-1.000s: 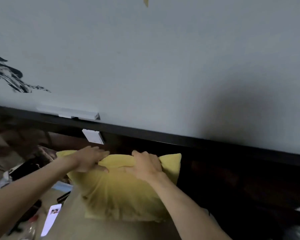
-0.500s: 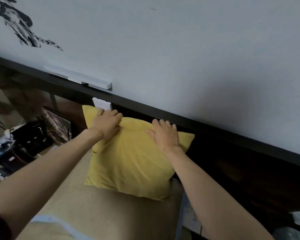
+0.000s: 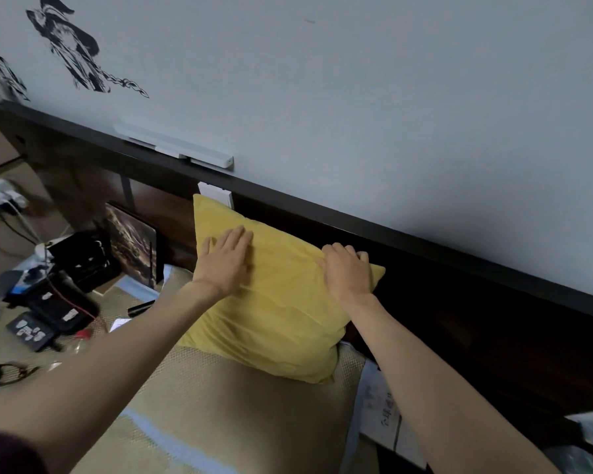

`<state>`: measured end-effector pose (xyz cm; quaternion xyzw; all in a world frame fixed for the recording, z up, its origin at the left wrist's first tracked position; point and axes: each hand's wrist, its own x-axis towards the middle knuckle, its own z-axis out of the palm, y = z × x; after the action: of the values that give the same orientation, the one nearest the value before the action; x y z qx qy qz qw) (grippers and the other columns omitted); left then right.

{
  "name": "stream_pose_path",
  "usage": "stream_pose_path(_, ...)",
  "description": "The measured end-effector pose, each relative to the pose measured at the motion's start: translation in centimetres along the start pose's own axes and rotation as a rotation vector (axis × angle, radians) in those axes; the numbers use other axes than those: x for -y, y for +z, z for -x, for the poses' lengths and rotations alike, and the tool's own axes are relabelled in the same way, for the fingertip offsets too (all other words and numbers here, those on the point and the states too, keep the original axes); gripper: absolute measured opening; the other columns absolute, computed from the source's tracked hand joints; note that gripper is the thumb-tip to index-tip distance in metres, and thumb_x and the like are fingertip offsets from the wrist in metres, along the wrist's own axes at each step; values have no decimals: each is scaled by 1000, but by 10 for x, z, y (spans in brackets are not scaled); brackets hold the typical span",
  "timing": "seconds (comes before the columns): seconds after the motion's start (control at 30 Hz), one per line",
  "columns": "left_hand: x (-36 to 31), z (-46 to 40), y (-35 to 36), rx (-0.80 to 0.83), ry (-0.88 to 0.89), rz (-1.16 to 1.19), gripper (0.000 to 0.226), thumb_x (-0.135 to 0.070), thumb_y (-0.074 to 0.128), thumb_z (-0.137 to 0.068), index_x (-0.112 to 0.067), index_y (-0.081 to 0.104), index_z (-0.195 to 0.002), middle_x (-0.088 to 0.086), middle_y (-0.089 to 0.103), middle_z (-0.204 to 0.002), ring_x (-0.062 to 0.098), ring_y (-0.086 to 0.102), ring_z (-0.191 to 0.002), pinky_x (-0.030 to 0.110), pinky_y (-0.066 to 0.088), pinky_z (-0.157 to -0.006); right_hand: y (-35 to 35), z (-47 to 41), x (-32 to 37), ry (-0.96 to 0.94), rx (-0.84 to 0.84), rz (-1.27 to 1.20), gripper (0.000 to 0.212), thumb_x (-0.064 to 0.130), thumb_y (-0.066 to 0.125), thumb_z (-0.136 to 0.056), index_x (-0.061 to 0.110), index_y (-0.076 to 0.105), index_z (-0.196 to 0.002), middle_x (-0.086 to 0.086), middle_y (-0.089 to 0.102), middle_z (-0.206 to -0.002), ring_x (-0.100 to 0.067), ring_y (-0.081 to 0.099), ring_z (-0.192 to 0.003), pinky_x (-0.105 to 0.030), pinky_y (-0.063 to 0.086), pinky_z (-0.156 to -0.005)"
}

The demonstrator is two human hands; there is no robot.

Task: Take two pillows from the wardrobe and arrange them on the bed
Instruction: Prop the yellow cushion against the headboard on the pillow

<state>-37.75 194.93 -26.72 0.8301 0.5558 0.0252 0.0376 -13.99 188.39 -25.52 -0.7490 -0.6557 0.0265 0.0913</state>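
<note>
A yellow pillow (image 3: 281, 313) stands tilted against the dark headboard (image 3: 459, 302), its lower edge resting on the bed's woven beige mat (image 3: 240, 405). My left hand (image 3: 225, 265) lies flat on the pillow's upper left face with the fingers stretched out. My right hand (image 3: 348, 271) sits at the pillow's upper right corner, fingers curled over the top edge. Only this one pillow is in view. The wardrobe is out of view.
A white switch plate (image 3: 216, 195) shows on the headboard just behind the pillow's top corner, with a white bar (image 3: 173, 147) on the wall above. Left of the bed lie a dark picture frame (image 3: 132, 244), black cases, cables and a power strip (image 3: 0, 196). Papers (image 3: 380, 405) lie at the bed's right edge.
The pillow has gone from lying low to leaning against the headboard. My left hand has let go of the top edge and now lies flat on the pillow's face.
</note>
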Motion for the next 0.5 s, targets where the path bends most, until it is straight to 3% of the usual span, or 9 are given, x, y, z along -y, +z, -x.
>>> stream_pose_path(0.07, 4, -4, -1, -48, -16, 4, 54, -20, 45, -102, -21, 27, -153, 5, 26, -161, 27, 23, -148, 53, 20, -118, -3, -4, 3, 5, -75, -121, 25, 32, 45, -108, 18, 66, -112, -1, 66, -115, -26, 57, -106, -46, 40, -94)
stream_pose_path(0.17, 13, -18, -10, -176, -4, 33, 31, -15, 45, -100, -16, 54, -129, 9, 57, -124, 32, 52, -118, 48, 37, -96, 2, -8, 12, 55, -143, -254, 26, 33, 45, -108, 20, 68, -106, 3, 65, -107, -21, 57, -98, -43, 41, -87)
stream_pose_path(0.23, 19, -27, -19, -210, 19, 62, 27, -11, 44, -99, -14, 61, -120, 9, 60, -110, 33, 55, -107, 46, 38, -85, 6, -9, 17, 85, -165, -313, 27, 33, 45, -108, 20, 68, -103, 4, 65, -103, -19, 58, -95, -43, 43, -88)
stream_pose_path(0.5, 30, -31, -20, -385, 31, 244, 18, -16, 48, -100, -10, 62, -110, 8, 60, -111, 31, 54, -101, 43, 42, -79, 17, -29, 20, 148, -224, -363, 30, 32, 44, -108, 16, 67, -100, 0, 63, -101, -23, 61, -98, -48, 47, -93)
